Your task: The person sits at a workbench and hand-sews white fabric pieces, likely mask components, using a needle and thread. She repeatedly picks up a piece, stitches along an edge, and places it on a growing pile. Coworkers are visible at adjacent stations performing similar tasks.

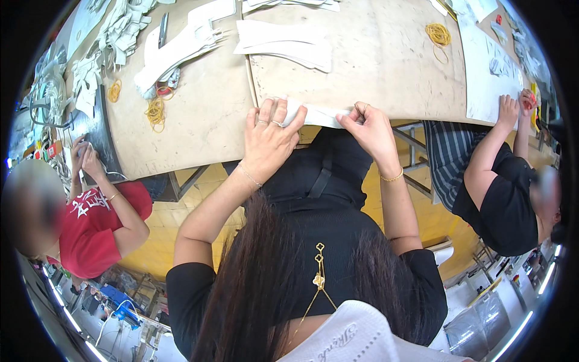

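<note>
Both hands work at the near edge of the counter (374, 66), on a flat white cut piece (319, 114) that lies right at that edge. The left hand (270, 136) lies on the piece's left end, fingers spread and pressing down, a ring showing on one finger. The right hand (369, 128) pinches the piece's right end between thumb and fingertips, closed narrow on it. So the piece is held from both ends, one end pinned and one end gripped, partly hidden under the left hand.

The step in hand looks like taking up or straightening this single piece at the counter's edge. The next move seems to call for a steady pinch from the right hand while the left eases its weight, so the thin piece lifts without creasing or slipping off the edge.

Beyond the piece, farther up the counter, lies a stack of similar white pieces (289, 42). To the left of the piece, well apart, a cluster of yellow rubber bands (155, 112) rests on the counter, and another cluster (438, 34) lies up to the right. Other people work at either side of the counter.
</note>
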Tool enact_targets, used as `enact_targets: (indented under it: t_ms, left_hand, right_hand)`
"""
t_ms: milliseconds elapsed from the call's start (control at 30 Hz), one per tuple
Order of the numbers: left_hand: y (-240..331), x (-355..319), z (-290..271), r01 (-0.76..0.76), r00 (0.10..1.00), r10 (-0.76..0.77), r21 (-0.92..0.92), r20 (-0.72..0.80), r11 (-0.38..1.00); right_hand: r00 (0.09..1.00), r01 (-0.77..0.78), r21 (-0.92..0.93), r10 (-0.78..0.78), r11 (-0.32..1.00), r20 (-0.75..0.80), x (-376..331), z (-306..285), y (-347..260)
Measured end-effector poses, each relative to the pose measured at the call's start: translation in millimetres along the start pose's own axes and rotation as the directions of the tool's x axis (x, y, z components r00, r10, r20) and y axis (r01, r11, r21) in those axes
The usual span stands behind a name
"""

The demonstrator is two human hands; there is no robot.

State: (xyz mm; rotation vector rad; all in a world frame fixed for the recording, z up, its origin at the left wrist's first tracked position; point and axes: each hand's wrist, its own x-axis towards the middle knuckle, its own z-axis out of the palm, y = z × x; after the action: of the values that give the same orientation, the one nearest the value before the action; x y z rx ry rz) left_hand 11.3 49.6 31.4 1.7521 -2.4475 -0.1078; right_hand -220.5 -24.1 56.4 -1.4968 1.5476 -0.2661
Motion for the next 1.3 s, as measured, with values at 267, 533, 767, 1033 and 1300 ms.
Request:
enact_targets:
  t_ms: [267, 533, 767, 1033, 1300]
  left_hand:
    - [9, 7, 8, 0.009, 0.998, -0.006, 0.059, -0.059, 0.998]
    - [22, 10, 7, 0.017, 0.999, -0.021, 0.128, 0.034, 0.992]
    - [29, 14, 7, 0.037, 0.994, -0.053, 0.154, 0.1, 0.987]
    - [30, 15, 6, 0.02, 0.994, -0.038, 0.175, 0.103, 0.984]
    - [11, 16, 1, 0.007, 1.0, -0.009, 0.143, 0.009, 0.99]
  right_hand:
    - [0.999, 0.035, -0.023, -0.035, 0.999, 0.01, 8, -8, -2]
    - [0.999, 0.036, -0.084, -0.036, 0.996, -0.009, 13, -20, 3]
    - [0.999, 0.038, -0.12, -0.041, 0.992, -0.023, 14, -20, 0]
    - [0.991, 0.092, -0.145, -0.104, 0.985, -0.083, 13, -16, 3]
    - [0.982, 0.116, -0.368, -0.163, 0.922, -0.099, 11, -17, 5]
